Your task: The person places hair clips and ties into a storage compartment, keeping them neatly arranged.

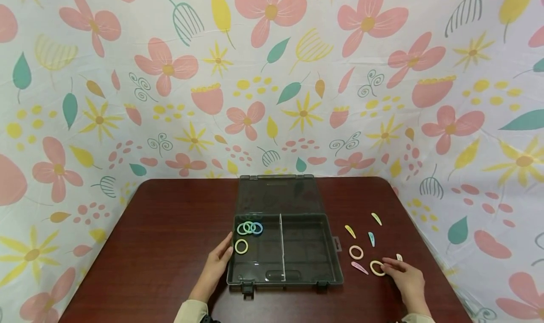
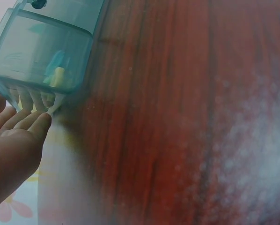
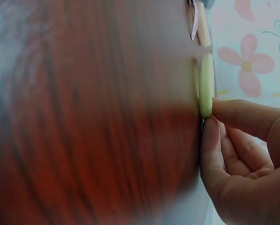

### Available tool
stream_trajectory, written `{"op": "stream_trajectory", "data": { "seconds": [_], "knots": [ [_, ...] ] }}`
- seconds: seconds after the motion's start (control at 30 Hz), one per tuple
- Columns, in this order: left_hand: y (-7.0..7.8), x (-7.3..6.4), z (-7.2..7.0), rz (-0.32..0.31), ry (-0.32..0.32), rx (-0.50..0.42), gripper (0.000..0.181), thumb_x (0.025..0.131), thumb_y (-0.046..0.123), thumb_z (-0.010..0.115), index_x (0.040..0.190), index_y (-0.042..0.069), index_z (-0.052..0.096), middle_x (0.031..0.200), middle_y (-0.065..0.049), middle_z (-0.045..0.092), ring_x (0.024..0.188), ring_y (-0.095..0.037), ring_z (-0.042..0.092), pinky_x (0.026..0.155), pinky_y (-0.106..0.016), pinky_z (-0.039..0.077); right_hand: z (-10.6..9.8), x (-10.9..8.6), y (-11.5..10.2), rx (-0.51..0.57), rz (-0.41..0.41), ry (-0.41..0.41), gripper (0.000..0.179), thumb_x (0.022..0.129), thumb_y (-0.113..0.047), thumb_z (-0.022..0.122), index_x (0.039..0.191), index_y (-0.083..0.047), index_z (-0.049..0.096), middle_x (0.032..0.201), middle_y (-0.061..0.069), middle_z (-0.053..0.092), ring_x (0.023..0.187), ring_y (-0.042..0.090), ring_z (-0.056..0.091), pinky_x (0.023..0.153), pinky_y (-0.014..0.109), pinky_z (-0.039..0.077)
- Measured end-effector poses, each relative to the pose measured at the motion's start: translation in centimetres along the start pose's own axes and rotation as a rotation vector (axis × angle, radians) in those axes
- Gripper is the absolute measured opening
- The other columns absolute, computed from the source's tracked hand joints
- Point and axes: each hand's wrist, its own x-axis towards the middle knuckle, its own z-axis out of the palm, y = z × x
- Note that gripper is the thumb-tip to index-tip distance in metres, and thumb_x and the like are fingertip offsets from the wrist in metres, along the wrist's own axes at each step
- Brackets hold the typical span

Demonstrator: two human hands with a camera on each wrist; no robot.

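Note:
My right hand pinches a pale yellow hair tie between thumb and forefinger at the table's right side. The ring is still low at the tabletop, beside a pink hair clip and a peach hair tie. My left hand touches the left wall of a dark see-through box with its fingers nearly straight. Inside the box's left compartment lie overlapping green and blue hair ties and a separate yellow hair tie. A thin divider splits the box in two.
The box's lid is folded back towards the patterned cloth. Right of the box lie a yellow clip, a blue clip, a yellow-green clip and a whitish clip. Latches stick out in front.

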Motion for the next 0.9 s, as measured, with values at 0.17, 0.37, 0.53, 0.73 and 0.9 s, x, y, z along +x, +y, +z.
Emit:
{"op": "stream_trajectory", "data": {
  "seconds": [0.17,0.37,0.53,0.73,0.9],
  "knots": [
    [0.0,0.1,0.1,-0.065,-0.009,-0.054,0.050,0.101,0.015,0.051,0.148,0.008,0.038,0.151,-0.016,0.034,0.140,-0.038,0.025,0.108,-0.056,0.028,0.2,-0.1,-0.1,0.135,0.033,0.011,0.026,0.081,-0.010,0.077,0.103,0.004,0.074,0.084,-0.004,0.072,0.070,-0.019,0.046,0.064,0.009,0.043],
    [0.2,0.2,0.0,-0.098,-0.015,-0.064,0.050,0.101,0.011,0.050,0.149,0.008,0.037,0.152,-0.015,0.033,0.141,-0.036,0.023,0.110,-0.055,0.026,0.3,-0.2,-0.4,0.508,0.101,-0.019,0.019,0.083,-0.003,0.075,0.100,0.003,0.075,0.081,-0.019,0.066,0.072,-0.005,0.064,0.066,0.019,0.055],
    [0.4,0.1,-0.1,-0.093,-0.024,-0.066,0.051,0.101,0.013,0.050,0.149,0.009,0.036,0.153,-0.014,0.032,0.142,-0.036,0.022,0.110,-0.056,0.026,0.3,-0.2,-1.3,0.615,0.145,-0.044,0.017,0.083,-0.003,0.074,0.093,-0.016,0.078,0.079,-0.016,0.068,0.075,-0.001,0.066,0.068,0.024,0.057],
    [0.5,0.2,-0.1,-0.102,-0.026,-0.070,0.051,0.101,0.014,0.050,0.150,0.010,0.035,0.153,-0.013,0.031,0.142,-0.035,0.021,0.111,-0.055,0.025,0.2,-0.3,-3.0,0.651,0.122,-0.064,0.021,0.081,-0.006,0.077,0.102,-0.007,0.077,0.080,-0.012,0.071,0.076,0.002,0.067,0.068,0.023,0.056],
    [1.3,-0.1,-0.1,-0.113,-0.028,-0.064,0.051,0.101,0.010,0.048,0.150,0.008,0.033,0.153,-0.016,0.029,0.141,-0.039,0.021,0.109,-0.058,0.026,0.0,-0.6,-4.0,0.649,0.098,-0.131,0.018,0.082,-0.010,0.078,0.100,-0.011,0.078,0.084,-0.013,0.071,0.079,0.002,0.068,0.072,0.021,0.055]
  ]
}}
